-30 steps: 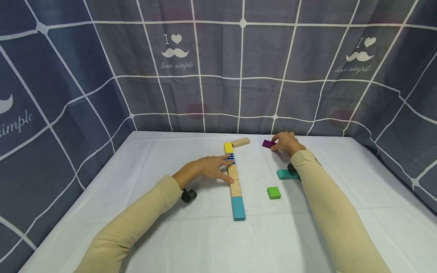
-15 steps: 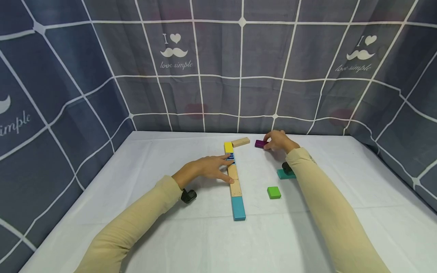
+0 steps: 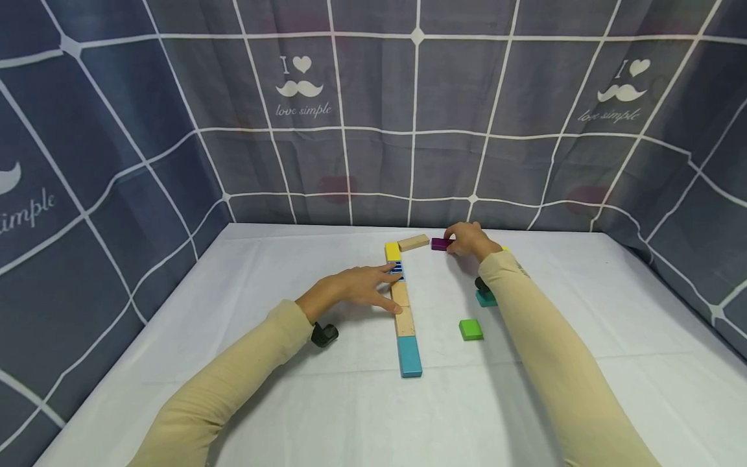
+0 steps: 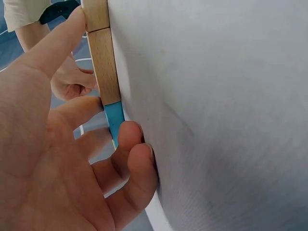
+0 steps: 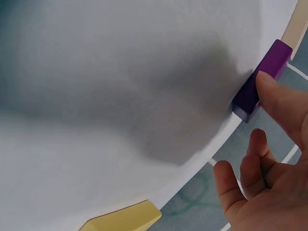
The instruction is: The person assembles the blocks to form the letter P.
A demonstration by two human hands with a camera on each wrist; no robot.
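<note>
My right hand (image 3: 467,240) pinches a purple wooden block (image 3: 440,244) at the table's far side. In the right wrist view the thumb lies along the purple block (image 5: 276,60), close to the end of a plain wooden block (image 3: 414,242). That plain block slants off from a yellow block (image 3: 393,251), which heads a straight row. Below it come a blue patterned block (image 3: 397,267), two plain wooden blocks (image 3: 404,322) and a blue block (image 3: 410,357). My left hand (image 3: 362,285), fingers spread, touches the row's left side with its thumb and fingertips, partly covering the patterned block.
A green block (image 3: 471,329) lies right of the row. Behind it, a teal block (image 3: 486,298) is partly hidden by the right sleeve. Another yellow block (image 5: 122,219) shows in the right wrist view. A dark checked curtain (image 3: 373,162) rises behind the white table (image 3: 327,415).
My right hand has slid the purple block leftward, bringing it up near the end of the slanted plain block. My left hand has stayed in place at the row.
</note>
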